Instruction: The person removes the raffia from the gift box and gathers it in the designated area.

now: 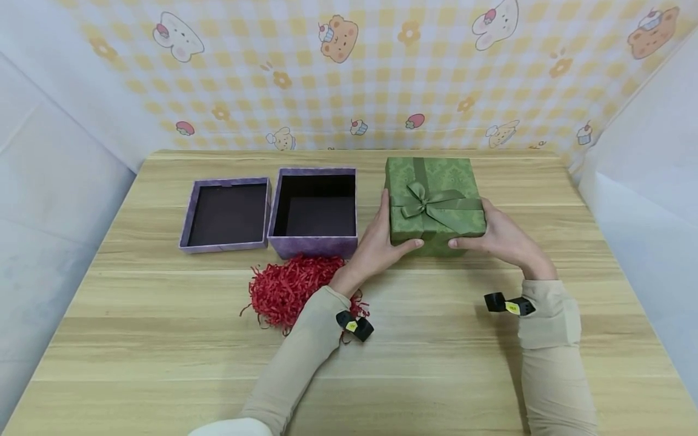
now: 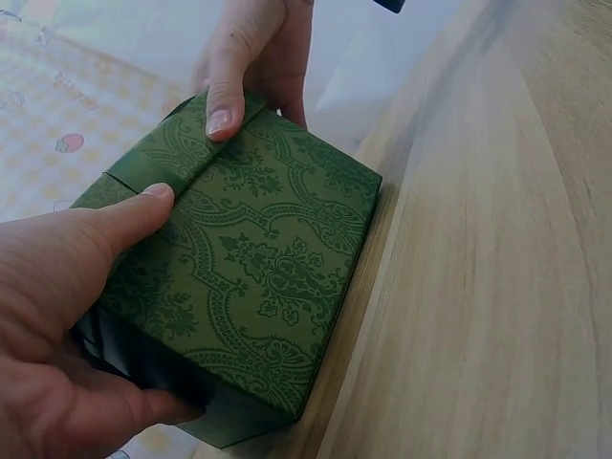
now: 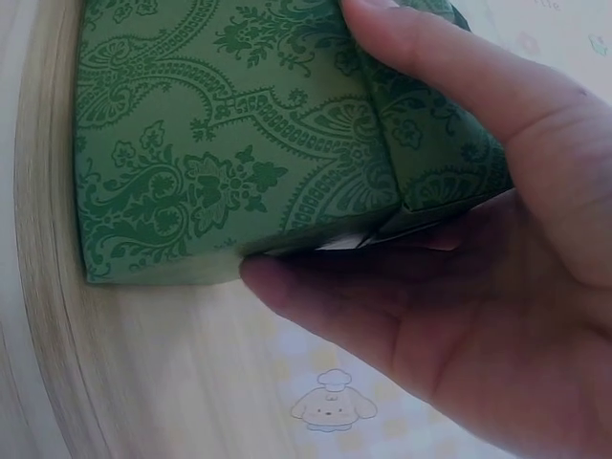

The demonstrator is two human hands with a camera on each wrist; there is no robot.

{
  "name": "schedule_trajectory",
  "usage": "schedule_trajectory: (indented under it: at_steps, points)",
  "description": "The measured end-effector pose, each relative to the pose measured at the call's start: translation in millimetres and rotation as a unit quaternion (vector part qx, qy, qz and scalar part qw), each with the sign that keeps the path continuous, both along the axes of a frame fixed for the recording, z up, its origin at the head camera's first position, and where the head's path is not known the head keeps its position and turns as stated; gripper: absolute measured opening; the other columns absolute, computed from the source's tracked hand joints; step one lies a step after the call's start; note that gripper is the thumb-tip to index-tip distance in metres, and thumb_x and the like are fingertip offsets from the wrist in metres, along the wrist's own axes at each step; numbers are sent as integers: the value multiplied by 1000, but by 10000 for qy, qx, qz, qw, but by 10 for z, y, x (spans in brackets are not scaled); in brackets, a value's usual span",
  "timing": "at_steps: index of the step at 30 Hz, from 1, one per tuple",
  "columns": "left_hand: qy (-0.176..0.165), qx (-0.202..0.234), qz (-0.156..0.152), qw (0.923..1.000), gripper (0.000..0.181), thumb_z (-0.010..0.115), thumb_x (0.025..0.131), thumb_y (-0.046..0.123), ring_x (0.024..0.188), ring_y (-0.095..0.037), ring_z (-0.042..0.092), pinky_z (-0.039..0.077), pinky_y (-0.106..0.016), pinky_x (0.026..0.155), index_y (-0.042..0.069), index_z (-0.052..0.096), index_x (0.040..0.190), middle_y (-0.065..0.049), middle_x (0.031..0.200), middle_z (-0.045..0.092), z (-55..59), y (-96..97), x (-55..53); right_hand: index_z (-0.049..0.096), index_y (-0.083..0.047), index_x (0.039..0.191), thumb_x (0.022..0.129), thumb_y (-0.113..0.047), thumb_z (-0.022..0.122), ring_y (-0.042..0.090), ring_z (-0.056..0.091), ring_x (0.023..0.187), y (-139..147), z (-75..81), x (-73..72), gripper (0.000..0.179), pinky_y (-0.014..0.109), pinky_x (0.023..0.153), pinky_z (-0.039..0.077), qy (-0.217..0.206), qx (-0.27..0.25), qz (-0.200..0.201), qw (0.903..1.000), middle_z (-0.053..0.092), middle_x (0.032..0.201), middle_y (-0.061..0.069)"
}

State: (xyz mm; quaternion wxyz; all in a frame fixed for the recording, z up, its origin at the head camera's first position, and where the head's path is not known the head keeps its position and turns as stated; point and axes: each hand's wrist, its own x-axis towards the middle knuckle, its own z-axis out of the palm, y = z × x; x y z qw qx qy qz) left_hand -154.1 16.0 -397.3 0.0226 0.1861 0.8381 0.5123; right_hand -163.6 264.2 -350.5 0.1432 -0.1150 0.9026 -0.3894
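Observation:
A green patterned gift box [image 1: 436, 224] with a ribbon bow [image 1: 422, 204] on its lid stands at the right back of the table. My left hand [image 1: 376, 245] grips its left side, thumb along the front face. From the other side, my right hand [image 1: 504, 236] holds the lid's right edge, with its thumb on the front too. In the left wrist view both thumbs press on the front of the box [image 2: 277, 277]. The right wrist view shows the lid's lower edge over the box body [image 3: 220, 143], with fingers beside that seam.
Left of the green box stands an open purple box [image 1: 313, 247] with a dark inside. Its purple lid [image 1: 223, 248] lies upturned beside it. Red shredded paper [image 1: 289, 290] is heaped in front, partly behind my left forearm. A checked cloth [image 1: 382, 79] hangs behind the table.

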Motion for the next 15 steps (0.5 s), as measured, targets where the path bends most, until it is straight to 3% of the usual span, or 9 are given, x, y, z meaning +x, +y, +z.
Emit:
schedule_trajectory:
  at_steps: [15]
  points:
    - [-144,-41,-7,9999,112,71,81,40,138,-19,13,19,-32,109,10,-14,148,-8,154,0,37,13,24,26,-1,142,73,-29,81,37,45,118,16,2,-1,93,54,95,35,131,-59,136,9998,47,130,19]
